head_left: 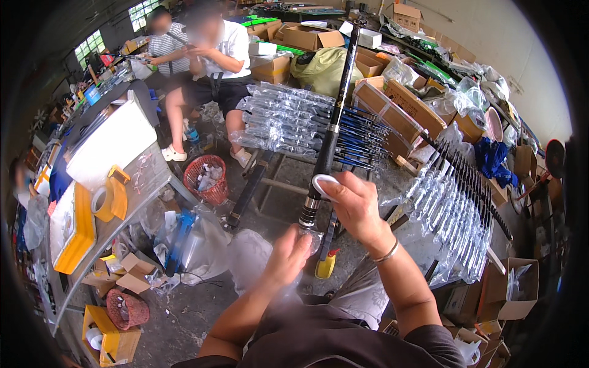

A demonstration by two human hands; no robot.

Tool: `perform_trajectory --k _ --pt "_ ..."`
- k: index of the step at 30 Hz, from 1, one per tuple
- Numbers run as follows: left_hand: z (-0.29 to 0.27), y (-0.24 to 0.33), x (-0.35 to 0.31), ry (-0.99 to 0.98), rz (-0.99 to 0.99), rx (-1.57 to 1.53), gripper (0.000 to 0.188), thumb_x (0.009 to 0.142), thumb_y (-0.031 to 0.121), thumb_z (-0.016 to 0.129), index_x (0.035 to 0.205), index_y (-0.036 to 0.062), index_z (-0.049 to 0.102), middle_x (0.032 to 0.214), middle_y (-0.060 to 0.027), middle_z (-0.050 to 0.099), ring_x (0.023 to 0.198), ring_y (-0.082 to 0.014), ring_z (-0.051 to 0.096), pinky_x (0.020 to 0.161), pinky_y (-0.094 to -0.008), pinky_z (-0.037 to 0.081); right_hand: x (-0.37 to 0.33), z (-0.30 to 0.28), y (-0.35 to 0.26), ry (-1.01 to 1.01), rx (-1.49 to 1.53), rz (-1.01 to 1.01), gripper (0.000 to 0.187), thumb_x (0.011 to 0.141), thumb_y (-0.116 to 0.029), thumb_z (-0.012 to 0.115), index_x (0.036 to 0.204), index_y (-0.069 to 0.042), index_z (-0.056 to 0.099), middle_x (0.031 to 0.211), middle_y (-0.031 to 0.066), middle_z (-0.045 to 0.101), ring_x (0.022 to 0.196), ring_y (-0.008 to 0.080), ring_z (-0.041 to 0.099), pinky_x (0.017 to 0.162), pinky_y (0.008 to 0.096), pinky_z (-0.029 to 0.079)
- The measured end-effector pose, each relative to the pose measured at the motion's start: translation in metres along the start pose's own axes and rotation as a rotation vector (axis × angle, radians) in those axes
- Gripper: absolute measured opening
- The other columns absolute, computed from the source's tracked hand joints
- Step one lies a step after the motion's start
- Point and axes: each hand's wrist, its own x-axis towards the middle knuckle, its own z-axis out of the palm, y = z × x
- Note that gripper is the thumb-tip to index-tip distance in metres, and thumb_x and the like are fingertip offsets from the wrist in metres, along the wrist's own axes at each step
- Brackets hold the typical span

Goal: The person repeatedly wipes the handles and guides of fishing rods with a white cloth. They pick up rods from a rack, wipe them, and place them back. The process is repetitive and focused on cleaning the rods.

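The black fishing rod stood nearly upright, its long axis running up and away; the left hand closed round its butt, the right hand just above, apparently pinching a white ring.

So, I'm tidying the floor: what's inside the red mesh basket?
The red mesh basket holds crumpled clear plastic wrap and pale scraps. Whatever lies beneath that top layer is covered and cannot be seen.

Left hand hides the rod butt.
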Motion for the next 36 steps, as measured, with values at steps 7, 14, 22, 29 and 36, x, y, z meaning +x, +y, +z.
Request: perform_trajectory --k 7,14,22,29,36 --pt "-0.003 -0.006 0.001 0.124 0.228 0.366 0.020 0.097 0.023 0.051 0.093 0.0039 0.046 0.063 0.0011 0.050 0.050 -0.0051 0.044 0.045 -0.0221 0.036 0.028 -0.010 0.005 0.089 -0.056 0.083 0.040 0.065 0.011 0.061 0.101 -0.005 0.065 0.069 0.0065 0.049 0.054 0.0199 0.053 0.045 0.0315 0.042" --pt "-0.007 -0.015 0.001 0.137 0.249 0.404 0.019 0.096 0.021 0.052 0.093 0.0030 0.046 0.061 0.0006 0.050 0.051 -0.0062 0.045 0.046 -0.0235 0.038 0.014 -0.007 0.016 0.028 0.069 0.187 0.044 0.063 0.012 0.060 0.103 -0.005 0.064 0.069 0.0061 0.048 0.055 0.0203 0.053 0.045 0.0322 0.042" --pt "-0.008 -0.010 -0.004 0.186 0.187 0.506 0.018 0.094 0.018 0.055 0.097 0.0006 0.051 0.065 -0.0113 0.057 0.055 -0.0214 0.056 0.051 -0.0333 0.041 0.007 -0.006 0.000 -0.024 -0.015 0.053 0.042 0.062 0.011 0.061 0.101 -0.004 0.065 0.070 0.0077 0.048 0.054 0.0235 0.053 0.045 0.0341 0.043" --pt "-0.007 0.001 -0.002 0.332 0.413 0.721 0.013 0.090 0.014 0.056 0.096 0.0028 0.054 0.062 -0.0148 0.058 0.054 -0.0349 0.058 0.048 -0.0413 0.041 0.012 -0.004 -0.007 -0.016 -0.075 0.082 0.042 0.062 0.011 0.061 0.102 -0.003 0.063 0.068 0.0069 0.045 0.055 0.0225 0.053 0.045 0.0344 0.043" --pt "-0.009 -0.007 -0.003 0.429 0.415 0.883 0.014 0.087 0.012 0.059 0.098 0.0034 0.055 0.063 -0.0148 0.058 0.056 -0.0359 0.058 0.049 -0.0429 0.041 0.027 -0.018 0.008 0.004 -0.211 0.043 0.039 0.064 0.005 0.063 0.102 -0.003 0.063 0.068 0.0060 0.045 0.051 0.0201 0.051 0.042 0.0342 0.042"
